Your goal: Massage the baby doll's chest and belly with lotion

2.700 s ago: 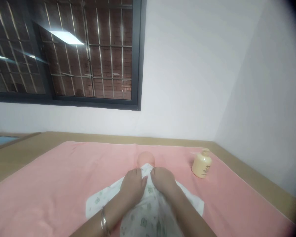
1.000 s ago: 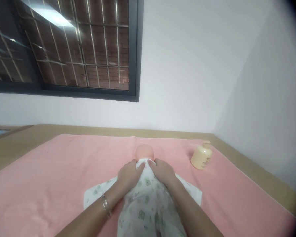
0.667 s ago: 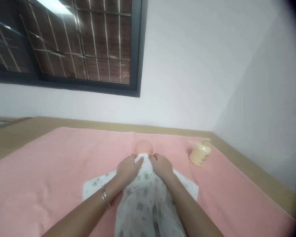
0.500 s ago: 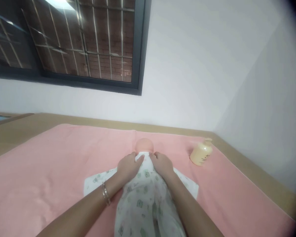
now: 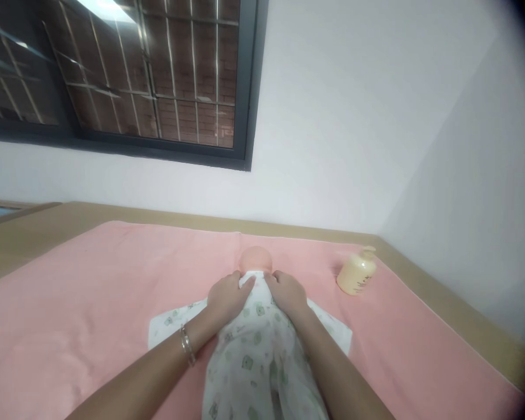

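A baby doll lies on the pink cloth, its bald head point(image 5: 256, 258) pointing away from me. White clothing point(image 5: 254, 350) with a green print covers its body, and the sleeves spread out to both sides. My left hand point(image 5: 230, 296) is closed on the clothing at the doll's left-of-view shoulder, thumb on top. On the other shoulder my right hand point(image 5: 289, 294) grips in the same way, its thumb near the neckline. Both sets of fingertips are hidden under the fabric or behind the shoulders. The doll's face does not show.
The pink cloth point(image 5: 114, 280) covers most of a wooden surface point(image 5: 39, 239). A cream pump bottle point(image 5: 356, 273) stands on the cloth to the right. Behind are a white wall point(image 5: 332, 116) and a dark-framed window point(image 5: 245, 87) with bars.
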A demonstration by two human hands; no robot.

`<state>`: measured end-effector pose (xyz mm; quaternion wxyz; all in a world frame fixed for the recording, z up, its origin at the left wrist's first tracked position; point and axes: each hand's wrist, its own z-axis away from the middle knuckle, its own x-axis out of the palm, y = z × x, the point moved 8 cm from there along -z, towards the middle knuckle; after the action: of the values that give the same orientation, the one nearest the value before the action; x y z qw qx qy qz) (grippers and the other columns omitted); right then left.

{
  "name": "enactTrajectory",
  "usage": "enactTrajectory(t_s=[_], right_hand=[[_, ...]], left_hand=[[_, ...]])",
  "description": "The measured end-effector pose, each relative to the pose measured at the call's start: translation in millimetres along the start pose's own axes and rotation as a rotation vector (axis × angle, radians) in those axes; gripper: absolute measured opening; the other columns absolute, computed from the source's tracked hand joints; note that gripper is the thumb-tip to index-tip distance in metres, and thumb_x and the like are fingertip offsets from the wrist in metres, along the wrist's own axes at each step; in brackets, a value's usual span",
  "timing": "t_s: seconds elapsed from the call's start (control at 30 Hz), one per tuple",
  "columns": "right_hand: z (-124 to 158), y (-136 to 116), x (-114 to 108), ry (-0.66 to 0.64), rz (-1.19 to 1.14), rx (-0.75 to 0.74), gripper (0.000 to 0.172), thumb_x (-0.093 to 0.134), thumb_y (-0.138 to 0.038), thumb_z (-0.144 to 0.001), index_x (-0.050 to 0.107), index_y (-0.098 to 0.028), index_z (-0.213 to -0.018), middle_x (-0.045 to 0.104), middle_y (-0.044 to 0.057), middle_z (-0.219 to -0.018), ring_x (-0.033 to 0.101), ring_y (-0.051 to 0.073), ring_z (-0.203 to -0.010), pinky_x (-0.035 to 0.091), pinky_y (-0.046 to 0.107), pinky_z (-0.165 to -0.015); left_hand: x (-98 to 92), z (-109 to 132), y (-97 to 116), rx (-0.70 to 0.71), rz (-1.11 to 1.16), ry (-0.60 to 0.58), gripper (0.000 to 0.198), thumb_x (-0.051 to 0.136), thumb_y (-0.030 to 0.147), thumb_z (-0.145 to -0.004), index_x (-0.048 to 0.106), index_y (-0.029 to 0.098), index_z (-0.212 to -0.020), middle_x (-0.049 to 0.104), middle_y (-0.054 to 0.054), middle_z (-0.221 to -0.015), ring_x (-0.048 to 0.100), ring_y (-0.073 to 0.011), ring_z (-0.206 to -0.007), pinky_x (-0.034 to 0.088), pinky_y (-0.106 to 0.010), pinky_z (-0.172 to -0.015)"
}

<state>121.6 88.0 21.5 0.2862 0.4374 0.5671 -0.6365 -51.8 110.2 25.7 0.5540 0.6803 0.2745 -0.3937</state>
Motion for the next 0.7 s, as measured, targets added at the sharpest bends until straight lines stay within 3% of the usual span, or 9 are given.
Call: enactTrajectory(t_s=[0.33, 0.7], right_hand=[[0.9, -1.3, -0.2, -0.013, -0.009, 0.006, 0.054, 0.021, -0.055, -0.093, 0.063, -0.022, -0.087, 0.069, 0.007, -0.089, 0.06, 0.02, -0.081, 0.037, 0.027, -0.065], [3.8, -14.2, -0.3, 0.0, 0.056, -0.059, 0.058, 0.018, -0.05, -0.097, 0.066, -0.017, -0.096, 0.07, 0.013, -0.094, 0.065, 0.027, -0.088, 0.043, 0.035, -0.073]], left_hand=[[2.1, -1.9, -3.3, -0.002, 0.002, 0.012, 0.061, 0.025, 0.067, -0.088, 0.061, 0.021, -0.105, 0.069, -0.008, -0.102, 0.063, -0.0259, -0.092, 0.041, -0.033, -0.073], [-4.8, 1.1, -3.8, -0.038, -0.062, 0.016, 0.053, 0.025, 0.061, -0.09, 0.06, 0.021, -0.099, 0.069, -0.009, -0.101, 0.062, -0.0258, -0.096, 0.042, -0.032, -0.076]])
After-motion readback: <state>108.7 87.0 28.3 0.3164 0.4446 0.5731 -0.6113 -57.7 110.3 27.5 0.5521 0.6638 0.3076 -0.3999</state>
